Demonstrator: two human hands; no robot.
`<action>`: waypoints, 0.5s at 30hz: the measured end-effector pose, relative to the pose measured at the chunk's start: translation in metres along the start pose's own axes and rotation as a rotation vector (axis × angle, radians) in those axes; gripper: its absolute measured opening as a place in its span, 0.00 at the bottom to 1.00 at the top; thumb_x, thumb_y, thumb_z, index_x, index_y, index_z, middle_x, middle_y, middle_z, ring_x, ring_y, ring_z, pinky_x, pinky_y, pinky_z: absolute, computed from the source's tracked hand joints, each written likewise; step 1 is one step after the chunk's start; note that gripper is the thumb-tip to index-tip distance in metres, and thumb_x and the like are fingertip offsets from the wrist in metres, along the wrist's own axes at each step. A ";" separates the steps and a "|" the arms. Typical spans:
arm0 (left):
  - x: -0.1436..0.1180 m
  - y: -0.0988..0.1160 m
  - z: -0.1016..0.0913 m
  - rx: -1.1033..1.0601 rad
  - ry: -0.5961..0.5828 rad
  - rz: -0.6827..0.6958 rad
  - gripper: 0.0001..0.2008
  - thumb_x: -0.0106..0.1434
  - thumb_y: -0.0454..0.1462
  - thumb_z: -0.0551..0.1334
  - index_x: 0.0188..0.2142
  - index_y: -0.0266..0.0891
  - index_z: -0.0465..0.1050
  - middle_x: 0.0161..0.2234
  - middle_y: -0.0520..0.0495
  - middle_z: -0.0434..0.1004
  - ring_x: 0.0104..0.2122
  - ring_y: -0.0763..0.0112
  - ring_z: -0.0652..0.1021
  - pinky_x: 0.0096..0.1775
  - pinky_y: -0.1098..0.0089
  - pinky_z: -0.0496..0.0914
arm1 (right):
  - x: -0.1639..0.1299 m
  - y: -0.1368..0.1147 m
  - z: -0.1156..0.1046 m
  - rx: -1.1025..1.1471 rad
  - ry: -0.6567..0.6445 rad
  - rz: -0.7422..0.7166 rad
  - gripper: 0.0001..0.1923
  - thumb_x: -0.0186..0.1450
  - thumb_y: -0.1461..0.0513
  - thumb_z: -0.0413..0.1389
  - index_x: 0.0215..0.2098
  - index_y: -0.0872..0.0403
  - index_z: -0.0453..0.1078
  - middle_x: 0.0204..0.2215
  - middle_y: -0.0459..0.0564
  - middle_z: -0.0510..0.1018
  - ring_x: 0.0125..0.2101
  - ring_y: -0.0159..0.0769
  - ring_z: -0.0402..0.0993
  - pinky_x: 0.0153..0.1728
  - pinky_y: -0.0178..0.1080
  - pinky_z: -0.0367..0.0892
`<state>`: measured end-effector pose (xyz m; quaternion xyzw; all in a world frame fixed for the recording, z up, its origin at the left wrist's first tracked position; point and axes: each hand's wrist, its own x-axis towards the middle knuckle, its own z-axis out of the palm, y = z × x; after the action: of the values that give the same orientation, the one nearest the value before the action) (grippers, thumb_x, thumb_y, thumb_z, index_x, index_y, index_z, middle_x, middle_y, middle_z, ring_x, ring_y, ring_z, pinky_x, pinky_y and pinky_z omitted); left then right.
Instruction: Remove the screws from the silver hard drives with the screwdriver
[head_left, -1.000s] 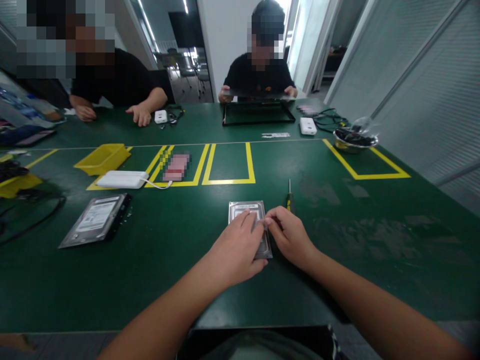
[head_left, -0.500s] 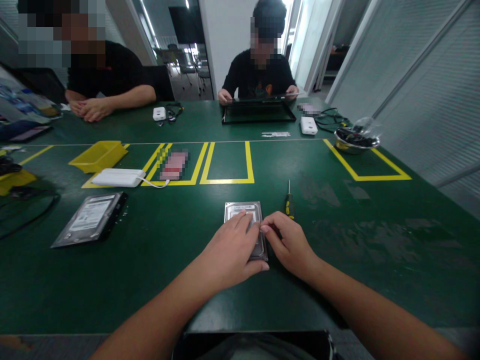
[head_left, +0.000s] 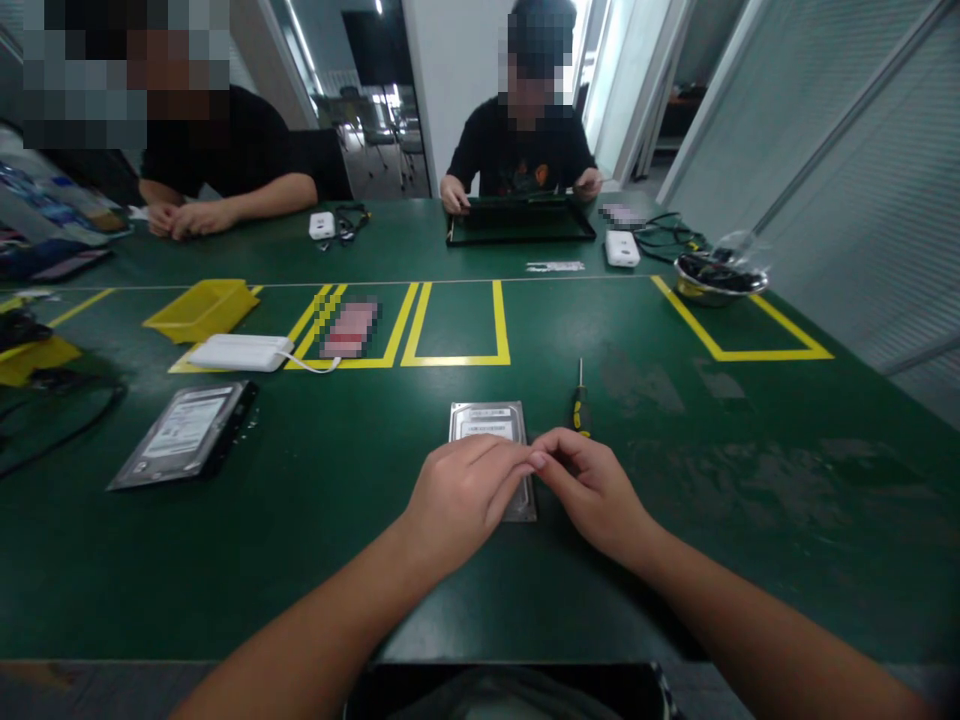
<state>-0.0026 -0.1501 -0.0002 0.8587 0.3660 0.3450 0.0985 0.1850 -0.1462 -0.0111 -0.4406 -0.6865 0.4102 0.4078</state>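
Note:
A silver hard drive (head_left: pixel 487 413) with a white label lies flat on the green table in front of me. My left hand (head_left: pixel 469 490) is over its lower part, fingers closed and reaching to the drive's right edge. There its fingertips meet those of my right hand (head_left: pixel 592 485), which is pinched with thumb against forefinger. Whatever sits between the fingertips is too small or hidden to make out. Just beyond my right hand lies a screwdriver (head_left: pixel 580 405) with a black and yellow handle, its shaft pointing away from me.
A second hard drive (head_left: pixel 184 430) lies to the left. Behind it are a white power bank (head_left: pixel 240 352), a cabled phone (head_left: pixel 350 330) and a yellow bin (head_left: pixel 202 310). A metal bowl (head_left: pixel 720 285) stands far right. Across the table a person handles a black frame (head_left: pixel 521 240); another sits left.
My left hand has drawn its spread fingers in from the drive's label and brought them to my right fingertips. The right hand stays pinched at nearly the same place.

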 end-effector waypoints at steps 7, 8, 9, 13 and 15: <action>0.000 -0.001 0.001 -0.007 0.100 0.080 0.07 0.68 0.32 0.61 0.45 0.40 0.75 0.41 0.51 0.83 0.40 0.72 0.81 0.45 0.70 0.74 | 0.001 -0.002 -0.003 0.131 -0.034 0.052 0.12 0.68 0.55 0.55 0.32 0.54 0.72 0.27 0.46 0.77 0.29 0.32 0.73 0.32 0.34 0.68; -0.001 -0.001 0.001 0.024 0.102 0.094 0.07 0.68 0.32 0.60 0.45 0.40 0.75 0.41 0.50 0.83 0.40 0.71 0.81 0.45 0.69 0.74 | 0.001 -0.002 -0.003 0.141 -0.041 0.055 0.12 0.68 0.56 0.55 0.32 0.54 0.73 0.27 0.46 0.77 0.30 0.32 0.73 0.32 0.35 0.69; -0.002 -0.002 0.001 0.061 0.101 0.105 0.07 0.68 0.32 0.60 0.45 0.40 0.75 0.41 0.50 0.83 0.40 0.70 0.81 0.45 0.68 0.74 | 0.002 -0.002 -0.004 0.149 -0.050 0.057 0.12 0.68 0.56 0.55 0.33 0.54 0.73 0.28 0.46 0.78 0.31 0.32 0.74 0.33 0.35 0.70; -0.003 -0.004 0.002 0.216 0.075 0.063 0.07 0.69 0.32 0.58 0.42 0.39 0.75 0.39 0.46 0.82 0.39 0.66 0.81 0.44 0.64 0.74 | 0.006 -0.004 -0.007 0.154 -0.110 0.048 0.11 0.70 0.58 0.52 0.39 0.54 0.75 0.36 0.49 0.82 0.38 0.35 0.78 0.43 0.39 0.72; -0.003 -0.005 0.002 0.269 0.057 0.013 0.08 0.69 0.33 0.57 0.41 0.38 0.75 0.37 0.45 0.81 0.39 0.64 0.80 0.44 0.63 0.73 | 0.008 -0.005 -0.007 0.130 -0.137 0.030 0.11 0.70 0.59 0.52 0.42 0.53 0.76 0.40 0.50 0.82 0.42 0.36 0.78 0.47 0.41 0.72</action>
<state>-0.0053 -0.1480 -0.0056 0.8563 0.4061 0.3176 -0.0300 0.1884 -0.1387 -0.0027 -0.3945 -0.6779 0.4892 0.3814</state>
